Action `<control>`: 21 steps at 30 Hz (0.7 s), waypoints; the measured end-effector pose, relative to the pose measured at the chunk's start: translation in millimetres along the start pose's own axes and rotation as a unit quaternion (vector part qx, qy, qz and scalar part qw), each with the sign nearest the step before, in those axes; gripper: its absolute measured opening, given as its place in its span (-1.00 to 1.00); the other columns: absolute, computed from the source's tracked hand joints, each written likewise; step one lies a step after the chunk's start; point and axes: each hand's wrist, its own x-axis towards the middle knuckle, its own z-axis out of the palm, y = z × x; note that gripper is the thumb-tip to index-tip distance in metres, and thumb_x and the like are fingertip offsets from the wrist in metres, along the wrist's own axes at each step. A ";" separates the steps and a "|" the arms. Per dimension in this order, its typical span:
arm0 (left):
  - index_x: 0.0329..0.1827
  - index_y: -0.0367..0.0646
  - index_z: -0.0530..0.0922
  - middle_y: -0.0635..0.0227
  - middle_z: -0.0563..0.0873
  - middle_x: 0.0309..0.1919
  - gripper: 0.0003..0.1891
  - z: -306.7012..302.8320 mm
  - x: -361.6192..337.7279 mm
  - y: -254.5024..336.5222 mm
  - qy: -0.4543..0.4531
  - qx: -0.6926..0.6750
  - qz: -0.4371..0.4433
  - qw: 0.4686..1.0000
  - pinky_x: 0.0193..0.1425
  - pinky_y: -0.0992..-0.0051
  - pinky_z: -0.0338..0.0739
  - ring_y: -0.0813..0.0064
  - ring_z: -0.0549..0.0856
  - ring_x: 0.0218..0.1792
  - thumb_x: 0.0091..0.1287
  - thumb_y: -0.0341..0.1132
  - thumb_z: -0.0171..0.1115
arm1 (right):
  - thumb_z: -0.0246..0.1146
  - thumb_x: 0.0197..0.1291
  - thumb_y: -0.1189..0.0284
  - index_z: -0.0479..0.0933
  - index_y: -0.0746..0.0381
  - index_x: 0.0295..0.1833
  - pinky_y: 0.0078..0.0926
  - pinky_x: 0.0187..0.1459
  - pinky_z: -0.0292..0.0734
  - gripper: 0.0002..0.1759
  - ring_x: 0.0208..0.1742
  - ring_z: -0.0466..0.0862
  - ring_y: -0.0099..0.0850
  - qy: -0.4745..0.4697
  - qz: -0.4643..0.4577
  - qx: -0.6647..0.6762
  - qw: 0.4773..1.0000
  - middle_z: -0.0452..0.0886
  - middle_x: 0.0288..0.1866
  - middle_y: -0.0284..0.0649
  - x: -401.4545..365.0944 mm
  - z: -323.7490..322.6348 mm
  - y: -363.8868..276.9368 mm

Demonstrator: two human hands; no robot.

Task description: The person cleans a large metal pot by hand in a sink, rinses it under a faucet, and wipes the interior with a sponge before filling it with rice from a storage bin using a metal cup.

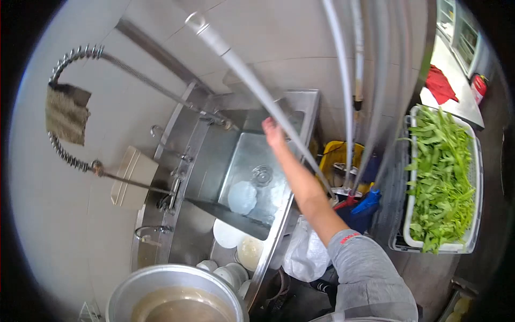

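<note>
My right hand (272, 132) reaches over the far right part of a steel sink basin (207, 170), beside a long white pole (252, 80) that slants across the view. Its fingers are small and partly blurred, and I cannot tell whether they hold anything. The grey-sleeved forearm passes over the sink's right edge. Down in the basin, a pale round piece (242, 197) lies near the drain (262, 175) in shallow water. My left hand is out of view.
A large metal pot (120, 292) stands at the lower left, near stacked white dishes (232, 275). A coiled spray hose (75, 53) arches on the left. Mop handles (343, 64) lean beside a yellow bucket (333, 147). A white basket (476, 177) holds leafy greens (442, 177).
</note>
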 end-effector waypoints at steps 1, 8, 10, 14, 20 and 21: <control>0.07 -0.29 0.37 0.22 0.50 -0.05 -0.62 10.6 -1.3 6.9 -0.008 -0.001 0.009 1.000 0.04 0.47 0.35 0.42 0.49 -0.08 0.19 -0.38 0.10 | 0.01 0.23 0.21 0.30 0.18 -0.09 -0.36 -0.17 0.49 -0.72 -0.31 0.48 -0.38 0.076 0.002 0.008 0.997 0.41 -0.29 -0.24 -37.3 34.7 11.5; 0.07 -0.29 0.36 0.21 0.49 -0.04 -0.62 90.9 -41.9 68.9 -0.081 -0.020 0.095 0.992 0.04 0.47 0.35 0.42 0.49 -0.08 0.18 -0.39 0.09 | 0.09 0.09 0.45 0.43 0.24 -0.31 -0.33 -0.30 0.39 -0.91 -0.34 0.51 -0.28 -0.131 0.043 -0.795 0.591 0.46 -0.42 -0.18 -249.0 84.8 27.6; 0.07 -0.29 0.36 0.20 0.49 -0.04 -0.62 101.0 -59.9 80.6 -0.099 -0.032 0.120 0.987 0.04 0.47 0.36 0.42 0.49 -0.08 0.18 -0.39 0.09 | 0.15 0.07 0.41 0.41 0.27 -0.31 -0.32 -0.25 0.38 -0.85 -0.25 0.49 -0.17 -0.268 -0.147 -0.772 0.558 0.44 -0.35 -0.11 -316.5 124.9 -10.8; 0.07 -0.29 0.36 0.20 0.49 -0.03 -0.62 113.3 -98.0 93.1 -0.134 -0.067 0.174 0.973 0.04 0.47 0.36 0.41 0.49 -0.08 0.18 -0.40 0.09 | 0.15 0.08 0.37 0.42 0.26 -0.33 -0.32 -0.24 0.35 -0.83 -0.26 0.45 -0.17 -0.290 -0.251 -0.751 0.538 0.43 -0.38 -0.14 -430.4 220.7 -138.7; 0.08 -0.30 0.36 0.19 0.49 -0.03 -0.62 119.4 -156.1 113.8 -0.164 -0.124 0.214 0.955 0.04 0.47 0.36 0.40 0.49 -0.07 0.18 -0.41 0.08 | 0.25 -0.07 0.49 0.51 0.24 -0.37 -0.39 -0.11 0.33 -0.89 -0.20 0.46 -0.27 -0.111 -0.465 -0.807 0.347 0.52 -0.33 -0.21 -609.1 334.4 -351.1; 0.08 -0.30 0.36 0.19 0.49 -0.03 -0.62 119.6 -166.1 118.7 -0.164 -0.136 0.221 0.952 0.04 0.47 0.36 0.40 0.49 -0.07 0.18 -0.41 0.08 | 0.25 -0.07 0.51 0.51 0.25 -0.37 -0.38 -0.11 0.33 -0.90 -0.20 0.46 -0.28 -0.069 -0.505 -0.807 0.299 0.52 -0.35 -0.22 -634.1 341.8 -383.6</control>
